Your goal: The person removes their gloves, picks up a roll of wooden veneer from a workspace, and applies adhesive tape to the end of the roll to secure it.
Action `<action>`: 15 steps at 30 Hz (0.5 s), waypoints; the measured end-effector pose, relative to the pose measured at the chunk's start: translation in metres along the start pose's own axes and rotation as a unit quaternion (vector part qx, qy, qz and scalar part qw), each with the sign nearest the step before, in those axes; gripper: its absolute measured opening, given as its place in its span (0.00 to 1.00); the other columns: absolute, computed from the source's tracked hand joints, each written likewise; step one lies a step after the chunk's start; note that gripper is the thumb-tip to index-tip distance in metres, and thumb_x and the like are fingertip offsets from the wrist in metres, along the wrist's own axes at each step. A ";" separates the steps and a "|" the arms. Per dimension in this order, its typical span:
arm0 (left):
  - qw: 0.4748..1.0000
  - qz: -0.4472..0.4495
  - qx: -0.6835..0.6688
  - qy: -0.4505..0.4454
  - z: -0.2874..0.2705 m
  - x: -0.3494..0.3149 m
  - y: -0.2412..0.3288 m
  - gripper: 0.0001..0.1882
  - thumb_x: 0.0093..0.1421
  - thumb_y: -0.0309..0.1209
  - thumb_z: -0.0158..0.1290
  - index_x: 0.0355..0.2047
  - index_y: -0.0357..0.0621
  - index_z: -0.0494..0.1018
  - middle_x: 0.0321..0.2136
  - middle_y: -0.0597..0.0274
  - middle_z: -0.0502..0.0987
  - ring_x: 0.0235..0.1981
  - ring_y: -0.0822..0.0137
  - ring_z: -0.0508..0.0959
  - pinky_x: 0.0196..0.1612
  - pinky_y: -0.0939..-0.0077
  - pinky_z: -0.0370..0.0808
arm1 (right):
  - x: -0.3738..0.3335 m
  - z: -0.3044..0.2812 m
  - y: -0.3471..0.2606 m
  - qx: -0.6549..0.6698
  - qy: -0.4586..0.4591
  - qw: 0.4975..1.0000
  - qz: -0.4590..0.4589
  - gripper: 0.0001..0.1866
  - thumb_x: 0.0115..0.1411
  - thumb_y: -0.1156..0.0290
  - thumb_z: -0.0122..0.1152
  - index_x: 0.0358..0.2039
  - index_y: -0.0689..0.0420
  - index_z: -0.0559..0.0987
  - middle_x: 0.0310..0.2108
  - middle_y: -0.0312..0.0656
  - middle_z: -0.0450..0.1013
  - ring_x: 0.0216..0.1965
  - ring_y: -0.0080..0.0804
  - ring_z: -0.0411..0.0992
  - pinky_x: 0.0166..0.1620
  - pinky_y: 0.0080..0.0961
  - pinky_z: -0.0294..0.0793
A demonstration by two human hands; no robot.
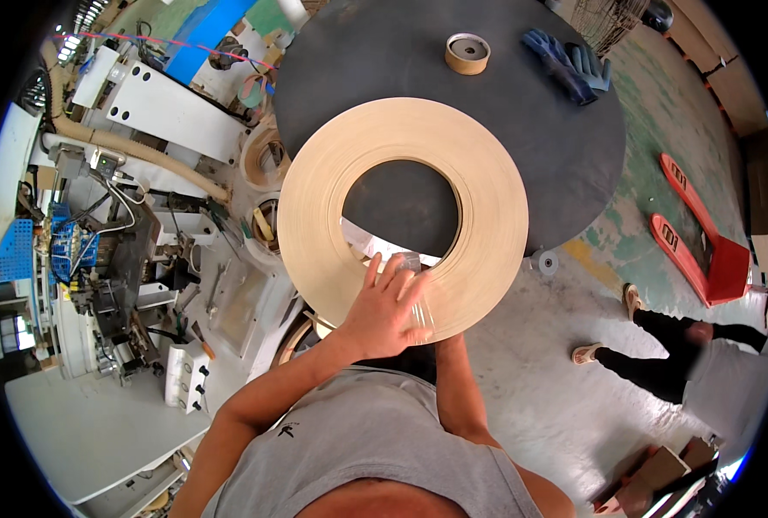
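Note:
A large, wide ring-shaped roll of tan banding strip [487,198] rests on a round dark table [565,173], its near side reaching past the table's edge toward my body. My left hand [384,311] lies across the near rim of the roll with its fingers spread. Under those fingers a strip of clear tape [423,318] runs over the roll's face from the central hole outward. My right hand is beneath the near edge of the roll; only the wrist [449,345] shows, and its fingers are hidden.
Toward the table's far side are a small tan roll [467,57] and blue work gloves [565,65]. Machinery with a beige hose [133,147] fills the left. On the right are a red pallet jack [720,268] and another person [703,363].

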State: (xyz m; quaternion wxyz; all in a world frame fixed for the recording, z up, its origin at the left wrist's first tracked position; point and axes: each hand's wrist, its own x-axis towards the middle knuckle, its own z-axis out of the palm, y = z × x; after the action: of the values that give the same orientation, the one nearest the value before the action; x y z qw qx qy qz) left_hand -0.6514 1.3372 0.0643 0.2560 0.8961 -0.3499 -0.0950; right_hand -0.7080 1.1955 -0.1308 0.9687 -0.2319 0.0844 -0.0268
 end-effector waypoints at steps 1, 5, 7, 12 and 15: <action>1.000 0.004 0.002 -0.002 0.000 0.001 -0.006 0.42 0.53 0.44 0.65 0.64 0.40 0.62 0.53 0.44 0.67 0.63 0.40 0.60 0.68 0.33 0.49 | 0.001 0.000 0.000 0.000 -0.004 1.000 -0.004 0.33 0.71 0.46 0.44 0.67 0.56 0.63 0.62 0.49 0.68 0.59 0.44 0.70 0.62 0.44 0.71; 0.998 -0.006 -0.013 0.063 0.011 0.008 -0.032 0.28 0.61 0.30 0.55 0.60 0.38 0.64 0.42 0.55 0.79 0.60 0.45 0.63 0.67 0.38 0.52 | 0.003 -0.001 0.003 -0.004 -0.013 1.000 -0.026 0.33 0.71 0.46 0.44 0.67 0.56 0.63 0.62 0.49 0.68 0.58 0.44 0.70 0.62 0.44 0.72; 0.994 -0.008 -0.022 0.111 0.011 0.014 -0.035 0.19 0.60 0.23 0.53 0.53 0.40 0.72 0.32 0.61 0.83 0.55 0.49 0.67 0.64 0.44 0.56 | 0.004 0.007 0.003 -0.051 -0.007 0.998 -0.032 0.34 0.71 0.46 0.45 0.67 0.57 0.63 0.61 0.51 0.68 0.58 0.44 0.70 0.61 0.44 0.72; 0.995 -0.046 -0.031 0.085 0.010 0.021 -0.031 0.13 0.57 0.22 0.54 0.42 0.42 0.80 0.32 0.60 0.83 0.49 0.51 0.71 0.58 0.51 0.63 | 0.004 0.011 0.003 -0.070 0.012 0.997 -0.034 0.34 0.70 0.46 0.46 0.67 0.58 0.63 0.61 0.52 0.69 0.58 0.44 0.70 0.61 0.43 0.72; 0.994 -0.068 -0.018 0.081 0.014 0.025 -0.025 0.11 0.56 0.22 0.55 0.39 0.41 0.82 0.33 0.59 0.83 0.47 0.51 0.72 0.56 0.54 0.66 | 0.004 0.010 0.004 -0.052 0.020 0.998 -0.031 0.34 0.70 0.46 0.46 0.67 0.58 0.63 0.61 0.52 0.69 0.58 0.44 0.70 0.61 0.43 0.72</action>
State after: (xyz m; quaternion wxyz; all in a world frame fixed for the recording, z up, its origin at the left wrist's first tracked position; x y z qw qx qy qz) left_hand -0.6231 1.3303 0.0389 0.2925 0.9178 -0.2644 -0.0459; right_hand -0.7022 1.2030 -0.1249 0.9523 -0.2836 0.0978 -0.0566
